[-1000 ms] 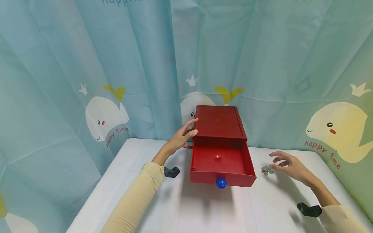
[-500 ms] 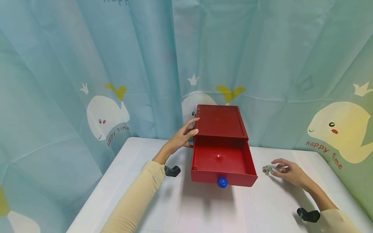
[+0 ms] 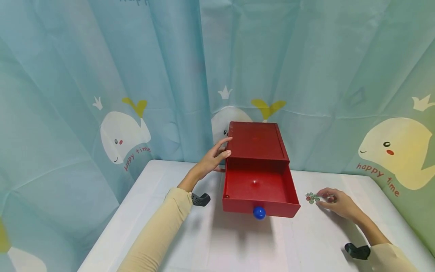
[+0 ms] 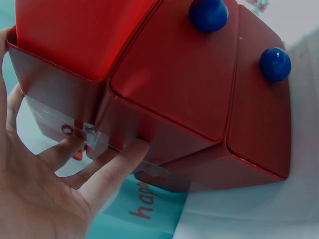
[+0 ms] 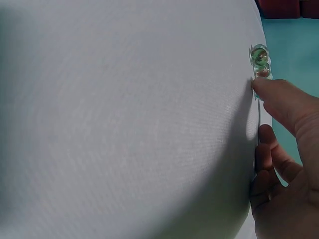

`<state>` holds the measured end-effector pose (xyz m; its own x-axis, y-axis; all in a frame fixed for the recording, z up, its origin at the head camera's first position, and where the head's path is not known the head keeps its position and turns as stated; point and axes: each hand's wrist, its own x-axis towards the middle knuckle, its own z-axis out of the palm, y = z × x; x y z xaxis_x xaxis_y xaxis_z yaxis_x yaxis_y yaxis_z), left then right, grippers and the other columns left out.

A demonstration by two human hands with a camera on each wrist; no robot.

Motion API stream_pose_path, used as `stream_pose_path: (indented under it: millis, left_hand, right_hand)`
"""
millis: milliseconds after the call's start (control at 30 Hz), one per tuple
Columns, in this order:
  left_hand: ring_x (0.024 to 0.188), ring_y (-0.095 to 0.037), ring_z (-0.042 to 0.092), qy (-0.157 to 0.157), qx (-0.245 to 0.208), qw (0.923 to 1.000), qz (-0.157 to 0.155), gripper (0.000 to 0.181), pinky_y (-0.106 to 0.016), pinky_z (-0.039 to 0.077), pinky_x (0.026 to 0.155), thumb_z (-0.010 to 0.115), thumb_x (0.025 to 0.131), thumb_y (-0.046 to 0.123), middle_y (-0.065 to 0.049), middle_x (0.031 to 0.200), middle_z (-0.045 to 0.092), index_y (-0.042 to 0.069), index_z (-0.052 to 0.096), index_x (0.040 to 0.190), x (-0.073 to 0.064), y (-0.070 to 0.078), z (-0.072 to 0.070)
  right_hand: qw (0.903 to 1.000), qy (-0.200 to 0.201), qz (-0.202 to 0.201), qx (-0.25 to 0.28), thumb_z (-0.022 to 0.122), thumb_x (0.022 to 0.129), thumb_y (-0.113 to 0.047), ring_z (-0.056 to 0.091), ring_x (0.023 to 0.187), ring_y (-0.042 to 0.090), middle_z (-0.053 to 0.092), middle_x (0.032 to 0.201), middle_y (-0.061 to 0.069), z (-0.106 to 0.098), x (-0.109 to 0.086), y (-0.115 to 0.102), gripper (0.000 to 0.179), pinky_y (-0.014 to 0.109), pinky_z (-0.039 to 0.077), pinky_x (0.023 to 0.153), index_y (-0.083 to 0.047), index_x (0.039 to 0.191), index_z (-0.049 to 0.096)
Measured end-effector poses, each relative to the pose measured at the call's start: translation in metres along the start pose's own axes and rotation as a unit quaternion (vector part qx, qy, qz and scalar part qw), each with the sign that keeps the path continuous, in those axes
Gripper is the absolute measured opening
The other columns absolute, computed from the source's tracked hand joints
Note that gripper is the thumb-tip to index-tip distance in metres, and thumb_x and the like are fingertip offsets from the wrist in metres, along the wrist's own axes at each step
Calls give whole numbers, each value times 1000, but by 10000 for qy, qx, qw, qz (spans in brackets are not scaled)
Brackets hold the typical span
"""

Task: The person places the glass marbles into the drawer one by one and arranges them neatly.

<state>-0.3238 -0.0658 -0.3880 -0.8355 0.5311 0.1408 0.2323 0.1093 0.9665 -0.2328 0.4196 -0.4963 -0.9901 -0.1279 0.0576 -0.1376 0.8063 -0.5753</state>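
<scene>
The red drawer cabinet (image 3: 256,141) stands near the back of the table, its top drawer (image 3: 259,208) pulled out. A blue ball knob (image 3: 259,213) is on that drawer's front. My left hand (image 3: 208,163) rests against the cabinet's left side, fingers spread; in the left wrist view, fingertips (image 4: 137,148) touch that wall. To the right lies a cluster of small round glass-like pieces (image 3: 310,197), several green and one red. My right hand (image 3: 340,205) is at the cluster's right edge, thumb and forefinger apart around a green piece. The right wrist view shows the thumb (image 5: 271,89) overlapping the pieces.
Two lower drawers (image 4: 174,64) with blue knobs show closed in the left wrist view. A small round dark spot (image 3: 227,197) sits in the open drawer's front left corner. Behind the white table (image 3: 190,241) hangs a blue-green whale curtain (image 3: 163,75).
My right hand has lowered to the cluster, and its thumb and forefinger have drawn closer together. The left hand and the cabinet have stayed in place.
</scene>
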Motion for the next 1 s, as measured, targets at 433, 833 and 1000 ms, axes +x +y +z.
stream_pose_path:
  millis: [433,833,1000]
  left_hand:
    - [136,-37,48,-19,-30,10000,17,62,-56,58,89,55,101,39,-11,159,37,42,32,158,0,1,0]
    - [136,-38,48,14,-21,10000,-28,62,-56,58,89,55,101,38,-12,159,37,40,32,159,0,0,0]
    - [137,-38,46,-12,-65,10000,7,63,-57,57,89,56,100,41,-12,160,36,39,32,159,1,-1,-1]
  right_hand:
    - [9999,20,79,-64,77,91,-15,50,84,22,63,95,7,1,1,0,17,35,41,69,-6,105,70]
    - [9999,-17,71,-77,76,92,-12,49,83,22,61,91,5,0,0,-2,15,37,40,70,-6,103,70]
    - [9999,-57,101,-52,76,92,-12,49,83,22,61,93,6,0,1,-2,15,36,39,69,-6,104,70]
